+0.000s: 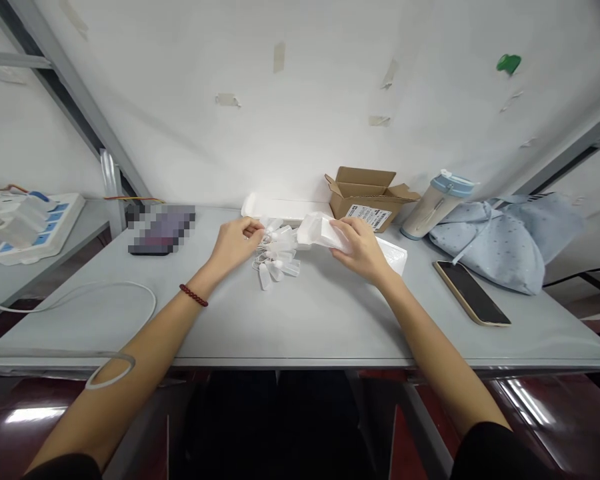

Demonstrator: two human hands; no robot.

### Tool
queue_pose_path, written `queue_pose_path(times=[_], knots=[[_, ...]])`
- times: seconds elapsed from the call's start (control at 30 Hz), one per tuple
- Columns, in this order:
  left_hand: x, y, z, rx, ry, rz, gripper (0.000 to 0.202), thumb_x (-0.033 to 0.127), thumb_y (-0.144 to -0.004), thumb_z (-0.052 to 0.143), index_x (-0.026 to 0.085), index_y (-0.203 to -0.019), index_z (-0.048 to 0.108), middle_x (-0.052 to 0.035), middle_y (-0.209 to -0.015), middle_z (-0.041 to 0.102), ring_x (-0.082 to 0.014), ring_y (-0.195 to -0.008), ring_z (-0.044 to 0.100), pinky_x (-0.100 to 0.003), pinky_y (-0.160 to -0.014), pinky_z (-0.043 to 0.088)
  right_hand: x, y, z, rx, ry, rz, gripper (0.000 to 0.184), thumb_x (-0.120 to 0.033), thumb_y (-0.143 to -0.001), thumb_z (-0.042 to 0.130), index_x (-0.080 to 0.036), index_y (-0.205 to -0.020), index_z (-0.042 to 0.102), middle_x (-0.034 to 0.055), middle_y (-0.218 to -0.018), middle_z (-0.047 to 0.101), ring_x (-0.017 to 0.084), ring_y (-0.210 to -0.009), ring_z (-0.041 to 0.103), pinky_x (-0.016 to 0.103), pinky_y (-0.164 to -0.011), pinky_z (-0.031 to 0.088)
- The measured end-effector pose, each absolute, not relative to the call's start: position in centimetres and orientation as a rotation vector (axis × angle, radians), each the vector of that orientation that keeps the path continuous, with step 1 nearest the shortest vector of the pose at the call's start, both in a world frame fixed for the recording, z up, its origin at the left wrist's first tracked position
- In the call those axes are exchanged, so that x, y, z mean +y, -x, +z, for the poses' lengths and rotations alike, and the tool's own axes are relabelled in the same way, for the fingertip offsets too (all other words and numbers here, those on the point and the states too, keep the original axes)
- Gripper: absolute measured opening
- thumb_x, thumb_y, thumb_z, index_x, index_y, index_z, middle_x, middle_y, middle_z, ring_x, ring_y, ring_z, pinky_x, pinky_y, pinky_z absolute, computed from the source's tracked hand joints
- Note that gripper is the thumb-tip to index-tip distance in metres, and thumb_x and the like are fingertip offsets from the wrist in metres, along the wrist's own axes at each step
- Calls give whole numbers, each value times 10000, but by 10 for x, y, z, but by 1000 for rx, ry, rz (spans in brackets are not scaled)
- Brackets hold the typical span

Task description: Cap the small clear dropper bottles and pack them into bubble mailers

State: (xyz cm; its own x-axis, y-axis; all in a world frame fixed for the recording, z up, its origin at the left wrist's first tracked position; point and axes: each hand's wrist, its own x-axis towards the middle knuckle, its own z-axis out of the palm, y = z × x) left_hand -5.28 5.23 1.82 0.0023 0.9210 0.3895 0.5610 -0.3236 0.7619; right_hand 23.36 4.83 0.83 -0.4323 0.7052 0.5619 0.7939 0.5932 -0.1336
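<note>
My left hand (236, 241) pinches at the top of a heap of small white plastic-bagged items with thin cords (276, 259) lying mid-table; what its fingertips grip is too small to name. My right hand (357, 248) is closed round a white plastic bag (316, 231) held just above the table, right of the heap. A flat white packet (394, 256) lies under and beside that hand. A dark bead bracelet (194, 295) sits on my left wrist.
A grey table (300, 320) carries an open cardboard box (367, 197), a white tray (280, 208), a pale bottle (437, 203), a light blue bag (495, 243), a phone (473, 292) and a blurred dark object (161, 230). A power strip (30, 223) and white cable (80, 293) lie left.
</note>
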Motion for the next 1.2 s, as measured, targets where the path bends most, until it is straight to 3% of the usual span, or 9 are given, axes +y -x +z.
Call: queue_pose_path(times=[0.2, 0.5, 0.73, 1.2], knots=[[59, 58, 11, 1584, -2067, 1083, 249, 372, -763, 608, 194, -909, 701, -80, -1012, 706, -231, -879, 601, -321, -776, 449, 51, -238, 10, -2222, 1179, -167, 433, -260, -826, 575, -219, -1254, 524, 133, -1173, 571, 310, -1084, 520, 452, -906, 428], [58, 55, 15, 1496, -1886, 1161, 113, 270, -711, 633, 191, -725, 712, -35, -752, 703, -174, -692, 582, -265, -670, 432, 48, -236, 11, -2242, 1196, -66, 448, -245, -808, 587, -234, -1252, 525, 125, -1192, 574, 314, -1122, 521, 461, -935, 425], [50, 48, 20, 1344, -1663, 1353, 162, 315, -713, 683, 175, -776, 735, -37, -796, 705, -164, -743, 583, -272, -700, 436, 48, -234, 10, -2248, 1113, -11, 429, -258, -806, 600, -209, -1227, 534, 134, -1198, 581, 305, -1119, 528, 449, -951, 428], [28, 22, 16, 1205, -1804, 1214, 239, 300, -783, 617, 213, -940, 775, -47, -942, 743, -148, -684, 582, -269, -620, 447, 42, -221, 7, -2262, 1016, -5, 429, -272, -813, 605, -222, -1231, 522, 128, -1189, 587, 298, -1098, 539, 451, -940, 442]])
